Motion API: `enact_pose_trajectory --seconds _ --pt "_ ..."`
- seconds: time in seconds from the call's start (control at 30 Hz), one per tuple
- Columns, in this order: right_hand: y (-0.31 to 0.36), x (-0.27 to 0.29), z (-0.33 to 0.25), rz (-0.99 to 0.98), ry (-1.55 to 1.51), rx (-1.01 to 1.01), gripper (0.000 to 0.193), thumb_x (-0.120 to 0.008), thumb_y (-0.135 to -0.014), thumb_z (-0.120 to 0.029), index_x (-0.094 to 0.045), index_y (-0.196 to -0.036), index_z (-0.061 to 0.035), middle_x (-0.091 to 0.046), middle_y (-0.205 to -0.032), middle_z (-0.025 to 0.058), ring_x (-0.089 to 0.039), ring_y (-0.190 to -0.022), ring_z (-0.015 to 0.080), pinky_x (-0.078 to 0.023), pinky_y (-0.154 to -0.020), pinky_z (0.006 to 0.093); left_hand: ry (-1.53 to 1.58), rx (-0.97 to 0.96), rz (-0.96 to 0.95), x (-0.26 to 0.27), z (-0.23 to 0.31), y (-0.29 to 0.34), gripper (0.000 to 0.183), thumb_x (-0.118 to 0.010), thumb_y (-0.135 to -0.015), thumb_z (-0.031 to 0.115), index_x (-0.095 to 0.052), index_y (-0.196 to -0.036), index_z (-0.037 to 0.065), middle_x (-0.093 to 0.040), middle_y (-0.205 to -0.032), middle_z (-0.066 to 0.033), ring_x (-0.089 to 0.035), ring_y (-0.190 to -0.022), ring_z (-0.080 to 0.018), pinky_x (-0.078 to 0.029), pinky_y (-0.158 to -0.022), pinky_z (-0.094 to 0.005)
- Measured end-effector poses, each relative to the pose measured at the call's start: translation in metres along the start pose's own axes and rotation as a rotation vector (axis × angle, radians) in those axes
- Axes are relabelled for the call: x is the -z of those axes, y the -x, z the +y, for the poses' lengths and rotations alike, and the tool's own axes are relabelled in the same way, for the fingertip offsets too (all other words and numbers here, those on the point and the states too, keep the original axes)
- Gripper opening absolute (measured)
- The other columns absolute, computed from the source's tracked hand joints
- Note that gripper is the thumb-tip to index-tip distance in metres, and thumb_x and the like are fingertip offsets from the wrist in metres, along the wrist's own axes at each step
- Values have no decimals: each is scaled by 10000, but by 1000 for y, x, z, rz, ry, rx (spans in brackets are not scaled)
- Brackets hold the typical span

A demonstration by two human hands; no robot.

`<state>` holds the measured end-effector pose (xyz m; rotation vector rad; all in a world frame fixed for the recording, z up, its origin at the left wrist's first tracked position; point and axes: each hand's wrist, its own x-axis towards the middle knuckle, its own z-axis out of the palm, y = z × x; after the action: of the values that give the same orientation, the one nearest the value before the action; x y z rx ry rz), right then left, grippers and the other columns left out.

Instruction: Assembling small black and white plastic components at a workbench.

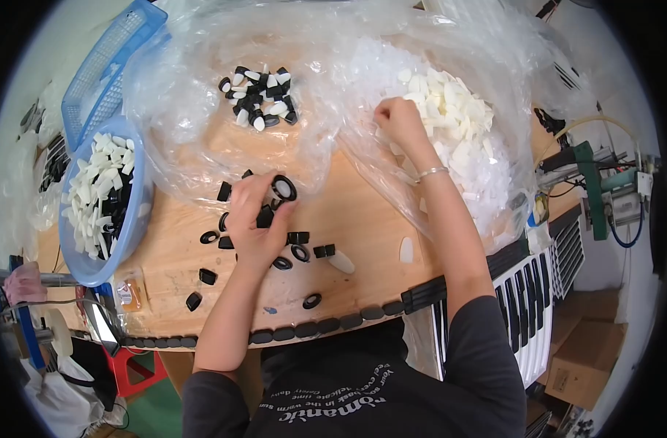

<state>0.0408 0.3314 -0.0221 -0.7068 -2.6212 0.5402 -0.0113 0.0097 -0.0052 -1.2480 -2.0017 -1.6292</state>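
Observation:
My left hand is closed over the middle of the wooden table, its thumb and fingers gripping a black oval ring with a pale centre. Around and under it lie several loose black oval rings. My right hand is reached far forward, fingers pinched together at the left edge of a heap of cream-white oval pieces. Whether anything sits in that pinch is hidden. Beneath the right forearm spreads a pile of clear, translucent pieces in an open plastic bag.
Beyond my left hand, black rings mixed with white ovals rest on plastic film. A blue basin of white and black pieces stands left, near a blue basket. Black pieces line the table's front edge. A green clamp-like machine stands right.

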Motion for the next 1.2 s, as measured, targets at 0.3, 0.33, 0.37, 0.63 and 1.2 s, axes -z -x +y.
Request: enact_pose_trajectory --seconds 0.3,0.33,0.37,0.63,1.2 --pt "21 9 -52 147 -11 0 103 -629 -789 -71 -706 -854 -49 -686 -738 151 -684 -672 302 -537 -610 372 -14 -46 -37 4 2 2 439 -738 -671 -28 -641 -1096 22 -671 -1034 -90 -588 -949 -266 -467 -835 -336" --pt "38 26 -85 33 -351 -109 70 -654 -797 -56 -695 -844 -25 -690 -760 105 -664 -669 215 -520 -617 311 -39 -50 -28 7 0 3 438 -738 -673 -24 -638 -1097 20 -670 -1031 -91 -589 -944 -270 -469 -832 -337" --pt "61 36 -113 -83 -682 -229 50 -678 -806 -42 -685 -833 -1 -694 -783 59 -643 -667 128 -504 -624 251 -74 -75 -25 7 -1 3 449 -742 -665 -19 -635 -1099 20 -665 -1018 -108 -593 -927 -280 -477 -817 -347" --pt "129 19 -148 -182 -939 -124 41 -692 -817 0 -656 -836 8 -647 -723 -9 -553 -620 2 -413 -537 156 -81 -260 -94 -3 2 3 472 -738 -640 -35 -611 -1095 -38 -637 -994 -154 -588 -897 -335 -501 -773 -392" --pt "133 2 -134 -471 -1283 -201 198 -636 -885 -12 -542 -1060 -5 -624 -886 19 -602 -787 56 -473 -629 187 -30 -330 -180 -3 6 5 487 -774 -619 3 -612 -1075 -55 -653 -961 -151 -609 -827 -328 -515 -694 -379"
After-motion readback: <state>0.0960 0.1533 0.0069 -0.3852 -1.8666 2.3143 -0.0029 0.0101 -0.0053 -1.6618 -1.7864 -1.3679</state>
